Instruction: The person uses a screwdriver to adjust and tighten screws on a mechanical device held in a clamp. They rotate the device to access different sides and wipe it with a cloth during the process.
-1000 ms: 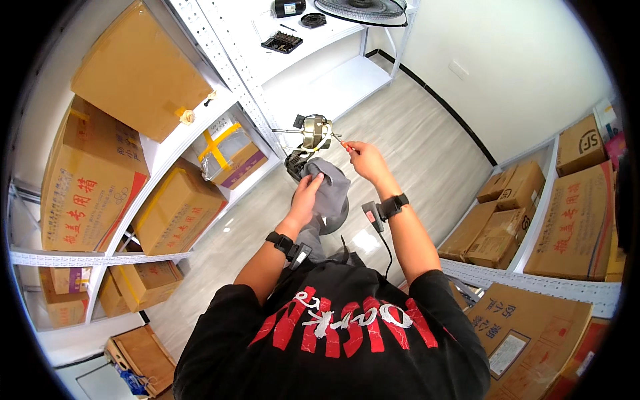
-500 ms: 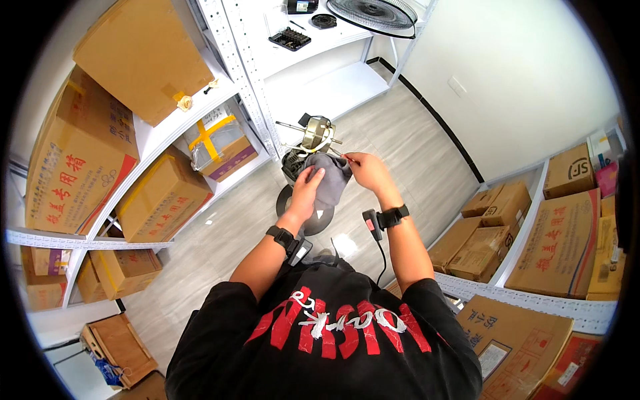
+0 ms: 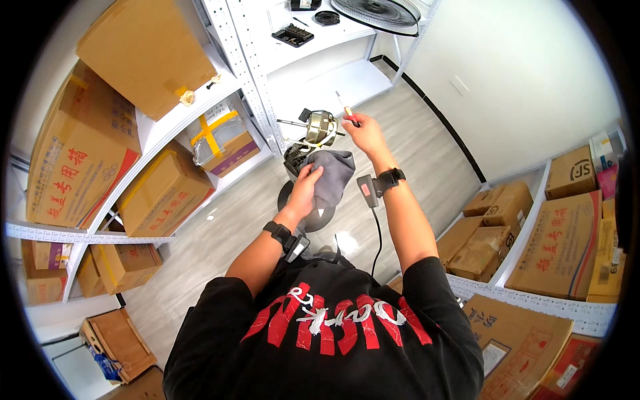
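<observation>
My left hand (image 3: 304, 192) is closed on a grey cloth (image 3: 335, 175), which drapes over the top of a standing fan's body. Above the cloth sits the bare fan motor (image 3: 321, 129), its metal shaft pointing left and a pale cable looped around its front. A black housing part (image 3: 293, 159) shows beside the cloth, and the dark round base (image 3: 285, 197) is partly hidden by my left hand and the cloth. Right of the motor, my right hand (image 3: 366, 135) grips a screwdriver (image 3: 347, 109), its tip pointing up and away, apart from the motor.
Ahead, a white shelf holds a black bit case (image 3: 293, 35), a round black part (image 3: 327, 18) and a wire fan grille (image 3: 377, 12). Shelves with cardboard boxes (image 3: 167, 193) stand left, and more boxes (image 3: 557, 243) fill the right shelving. A black cord (image 3: 379, 240) hangs from my right wrist.
My right hand has moved up from the cloth's edge, and the screwdriver now points up, away from the fan. My left hand stays on the cloth.
</observation>
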{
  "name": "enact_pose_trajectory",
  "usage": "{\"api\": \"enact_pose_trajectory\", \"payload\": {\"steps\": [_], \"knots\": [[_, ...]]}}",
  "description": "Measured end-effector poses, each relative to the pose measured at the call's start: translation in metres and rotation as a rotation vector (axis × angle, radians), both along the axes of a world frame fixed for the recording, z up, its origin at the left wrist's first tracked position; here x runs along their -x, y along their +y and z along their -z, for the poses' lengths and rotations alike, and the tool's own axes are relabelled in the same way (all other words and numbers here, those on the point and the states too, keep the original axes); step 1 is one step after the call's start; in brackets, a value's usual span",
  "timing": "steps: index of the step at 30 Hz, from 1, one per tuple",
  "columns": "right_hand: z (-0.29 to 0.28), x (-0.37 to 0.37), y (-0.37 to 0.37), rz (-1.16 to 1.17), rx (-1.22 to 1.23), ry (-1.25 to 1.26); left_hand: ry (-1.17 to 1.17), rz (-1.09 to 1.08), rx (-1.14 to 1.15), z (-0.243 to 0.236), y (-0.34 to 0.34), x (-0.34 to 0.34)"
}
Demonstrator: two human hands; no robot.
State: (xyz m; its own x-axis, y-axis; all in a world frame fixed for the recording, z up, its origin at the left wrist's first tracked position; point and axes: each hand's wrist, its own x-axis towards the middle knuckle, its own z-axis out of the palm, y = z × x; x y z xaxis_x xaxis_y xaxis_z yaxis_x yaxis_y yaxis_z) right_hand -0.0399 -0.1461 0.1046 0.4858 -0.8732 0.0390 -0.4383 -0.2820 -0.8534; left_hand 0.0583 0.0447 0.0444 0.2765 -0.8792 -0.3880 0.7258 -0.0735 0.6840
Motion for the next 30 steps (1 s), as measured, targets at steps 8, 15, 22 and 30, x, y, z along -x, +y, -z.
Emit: {"api": "enact_pose_trajectory", "payload": {"steps": [8, 15, 22, 30], "knots": [[-0.012, -0.017, 0.003, -0.182, -0.012, 0.136, -0.215, 0.0, -0.071, 0.011, 0.01, -0.003], [-0.021, -0.013, 0.039, -0.194, 0.068, 0.097, -0.299, -0.218, -0.044, -0.016, 0.013, -0.007], [-0.015, -0.015, 0.047, -0.132, -0.023, -0.006, -0.561, -0.264, -0.129, -0.042, 0.019, -0.046], [0.003, -0.019, 0.056, -0.099, 0.021, -0.14, -0.717, -0.327, -0.09, -0.053, 0.002, -0.05]]}}
